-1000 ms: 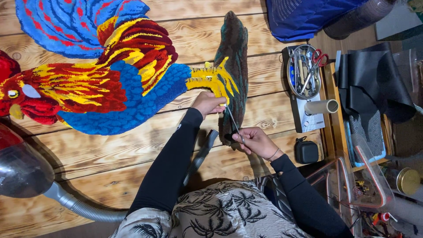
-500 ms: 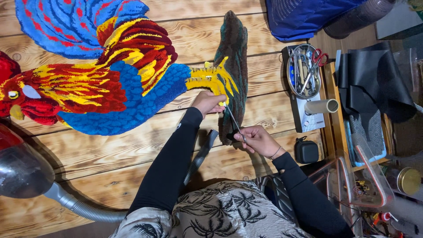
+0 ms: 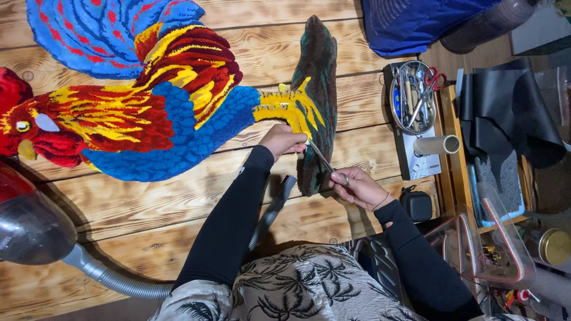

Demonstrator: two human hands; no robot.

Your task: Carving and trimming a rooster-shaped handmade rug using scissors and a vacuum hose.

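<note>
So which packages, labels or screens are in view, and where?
Round clear tub of scissors and tools: right of the rug, on a white box.
Small black zip case: beside the right hand.
Gold-lidded round tin: far right.
No screens or readable labels visible.

Pale, knotty wooden plank surface (image 3: 357,113) (dark grain streaks), warm light
</note>
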